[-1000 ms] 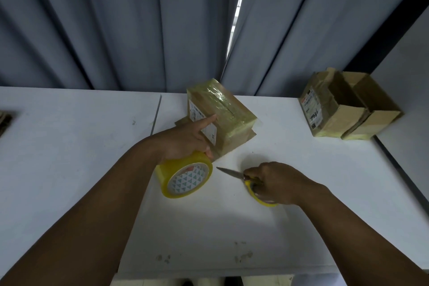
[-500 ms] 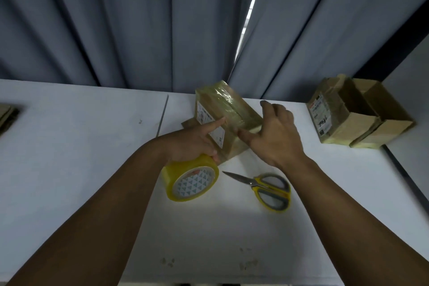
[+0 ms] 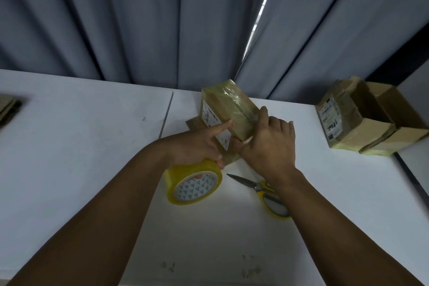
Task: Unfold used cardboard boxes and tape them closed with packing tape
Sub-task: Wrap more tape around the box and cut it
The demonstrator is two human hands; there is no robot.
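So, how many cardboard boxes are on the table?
3. A taped box in the middle; an open box with a label and a plain open box side by side at the right edge. Flat cardboard at the far left may be folded boxes.

We look down on a white worktop (image 3: pixel 69 151) with a grey curtain (image 3: pixel 139 18) behind it. In the middle a taped box (image 3: pixel 229 109) stands tilted on a flat piece of cardboard (image 3: pixel 193 123). The left grip (image 3: pixel 197 144) holds a yellow tape roll (image 3: pixel 195 184) with its curled fingers, and its index finger points forward and touches the label on the side of the box. The right grip (image 3: pixel 271 146) clasps the near corner of the box, index finger along the top, thumb on the near face. Yellow-handled scissors (image 3: pixel 262 190) lie closed on the worktop just under the right wrist. Far right, well apart, stand open boxes (image 3: pixel 362 121), and at the left edge we see flat cardboard sheets (image 3: pixel 8 109).
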